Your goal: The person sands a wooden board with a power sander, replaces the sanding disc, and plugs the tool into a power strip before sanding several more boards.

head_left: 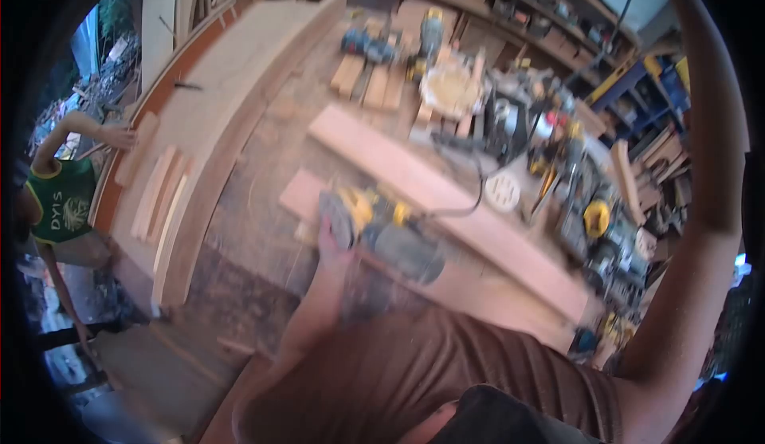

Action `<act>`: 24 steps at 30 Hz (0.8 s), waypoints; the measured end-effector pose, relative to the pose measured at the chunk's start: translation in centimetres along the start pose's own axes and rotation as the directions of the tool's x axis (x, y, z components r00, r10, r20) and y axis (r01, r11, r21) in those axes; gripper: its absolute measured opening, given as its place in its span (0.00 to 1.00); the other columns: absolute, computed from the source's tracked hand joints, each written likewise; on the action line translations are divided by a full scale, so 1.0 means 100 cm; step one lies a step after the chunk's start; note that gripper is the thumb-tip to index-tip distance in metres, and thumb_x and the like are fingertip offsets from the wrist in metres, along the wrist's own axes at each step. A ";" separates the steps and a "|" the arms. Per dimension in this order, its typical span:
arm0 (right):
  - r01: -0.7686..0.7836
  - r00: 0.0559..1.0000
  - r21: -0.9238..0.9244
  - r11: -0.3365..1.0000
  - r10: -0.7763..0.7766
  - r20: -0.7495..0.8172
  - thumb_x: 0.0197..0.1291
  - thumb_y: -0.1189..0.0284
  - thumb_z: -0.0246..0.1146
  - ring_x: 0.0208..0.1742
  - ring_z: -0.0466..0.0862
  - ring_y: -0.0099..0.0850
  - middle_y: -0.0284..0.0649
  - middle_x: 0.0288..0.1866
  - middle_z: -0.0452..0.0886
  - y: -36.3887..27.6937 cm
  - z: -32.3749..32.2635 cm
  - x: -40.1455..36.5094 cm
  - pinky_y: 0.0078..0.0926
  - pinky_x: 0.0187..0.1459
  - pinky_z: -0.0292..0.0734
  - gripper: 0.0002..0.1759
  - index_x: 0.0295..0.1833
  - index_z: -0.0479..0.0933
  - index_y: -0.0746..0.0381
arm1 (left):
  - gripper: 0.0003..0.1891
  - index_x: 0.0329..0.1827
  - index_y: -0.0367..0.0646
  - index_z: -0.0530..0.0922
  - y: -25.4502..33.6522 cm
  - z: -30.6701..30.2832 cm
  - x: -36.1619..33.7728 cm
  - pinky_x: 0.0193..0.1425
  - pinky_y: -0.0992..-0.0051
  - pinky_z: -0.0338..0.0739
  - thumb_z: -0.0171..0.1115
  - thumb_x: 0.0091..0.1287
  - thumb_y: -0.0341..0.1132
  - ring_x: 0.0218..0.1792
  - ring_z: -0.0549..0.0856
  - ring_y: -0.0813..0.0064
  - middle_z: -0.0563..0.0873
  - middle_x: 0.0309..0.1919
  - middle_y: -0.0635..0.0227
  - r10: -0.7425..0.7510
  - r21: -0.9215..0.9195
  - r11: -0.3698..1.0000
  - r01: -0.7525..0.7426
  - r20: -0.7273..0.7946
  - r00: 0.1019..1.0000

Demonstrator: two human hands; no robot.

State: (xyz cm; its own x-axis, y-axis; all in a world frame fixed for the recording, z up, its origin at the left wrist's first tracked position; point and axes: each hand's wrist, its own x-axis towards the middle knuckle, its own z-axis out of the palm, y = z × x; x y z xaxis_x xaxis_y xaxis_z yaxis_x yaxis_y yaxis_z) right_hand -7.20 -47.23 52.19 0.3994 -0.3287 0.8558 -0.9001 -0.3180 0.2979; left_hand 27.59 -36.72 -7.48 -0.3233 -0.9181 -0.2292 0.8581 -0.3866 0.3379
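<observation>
Wooden workbench [255,173] fills mid-frame. Long pale plank [454,214] runs diagonally from upper center to lower right. Person in green top [62,205] at left edge, one hand on the wood there. Yellow-and-grey power sander [362,211], center, its dark dust bag [408,253] pointing right. Left hand [338,243] partly closed, gripping sander's grey round base; fingers blurred. Right hand out of frame, can't tell its state. Holed white disc [503,192] right of center.
</observation>
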 end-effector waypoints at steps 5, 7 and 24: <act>-0.756 0.349 0.121 0.643 0.240 0.906 0.71 0.55 0.62 0.64 0.78 0.36 0.45 0.66 0.77 -0.182 -0.003 -0.291 0.33 0.67 0.71 0.31 0.74 0.68 0.56 | 0.33 0.77 0.47 0.63 -0.025 0.030 0.005 0.73 0.50 0.70 0.46 0.77 0.58 0.71 0.74 0.55 0.73 0.71 0.60 -0.024 0.090 0.996 0.018 0.063 0.998; -0.942 0.278 0.210 0.262 0.260 0.925 0.68 0.42 0.60 0.71 0.72 0.42 0.50 0.72 0.70 -0.207 0.031 -0.395 0.43 0.67 0.71 0.41 0.77 0.63 0.54 | 0.37 0.77 0.47 0.63 -0.035 0.058 0.003 0.76 0.51 0.65 0.45 0.75 0.63 0.72 0.71 0.56 0.73 0.72 0.59 -0.071 0.113 0.993 0.033 0.346 0.936; -0.595 0.081 0.804 -0.009 0.994 0.071 0.68 0.66 0.59 0.40 0.87 0.38 0.47 0.49 0.80 -0.252 -0.372 -0.534 0.36 0.36 0.89 0.22 0.64 0.66 0.61 | 0.41 0.65 0.36 0.75 -0.267 0.161 -0.221 0.64 0.62 0.77 0.42 0.72 0.68 0.53 0.86 0.63 0.85 0.54 0.53 -0.981 0.750 0.032 -0.660 0.150 0.122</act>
State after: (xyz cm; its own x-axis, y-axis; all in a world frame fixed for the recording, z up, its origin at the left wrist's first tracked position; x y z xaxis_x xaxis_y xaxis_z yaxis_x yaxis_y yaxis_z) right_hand -12.35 11.43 14.70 -0.8503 -0.4056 0.3354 -0.0895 -0.5167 -0.8515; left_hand 5.41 -7.47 3.25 -0.9412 0.2541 -0.2229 -0.0580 0.5281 0.8472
